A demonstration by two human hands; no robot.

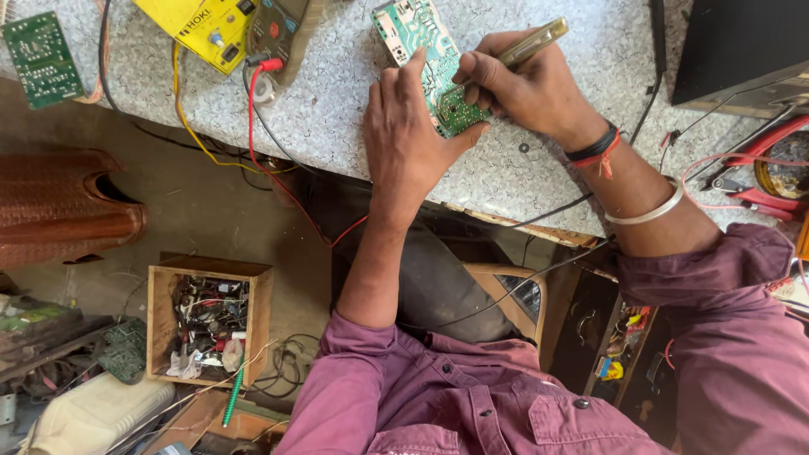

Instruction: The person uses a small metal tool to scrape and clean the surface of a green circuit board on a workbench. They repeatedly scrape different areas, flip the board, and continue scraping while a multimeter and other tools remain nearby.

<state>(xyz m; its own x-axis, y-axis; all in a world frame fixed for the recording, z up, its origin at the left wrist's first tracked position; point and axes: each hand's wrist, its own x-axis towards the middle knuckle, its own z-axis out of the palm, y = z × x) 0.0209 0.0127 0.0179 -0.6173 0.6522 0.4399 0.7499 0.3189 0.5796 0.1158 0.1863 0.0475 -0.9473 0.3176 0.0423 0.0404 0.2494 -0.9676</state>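
Observation:
A green circuit board (419, 42) lies on the speckled grey worktop (337, 118). My left hand (410, 135) rests flat on the board's near end, its thumb hooked under the edge, pinning it down. My right hand (527, 84) grips a yellowish-handled screwdriver (533, 44) like a pen. Its tip points down at the board's lower part, just beside my left fingers. The tip itself is hidden behind my fingers.
A yellow meter (206, 27) with red and yellow leads (253, 118) sits at the back left. A second small green board (40, 59) lies at the far left. Red-handled pliers (758, 181) lie at the right, beside a dark box (742, 50). On the floor stands a wooden box of parts (209, 320).

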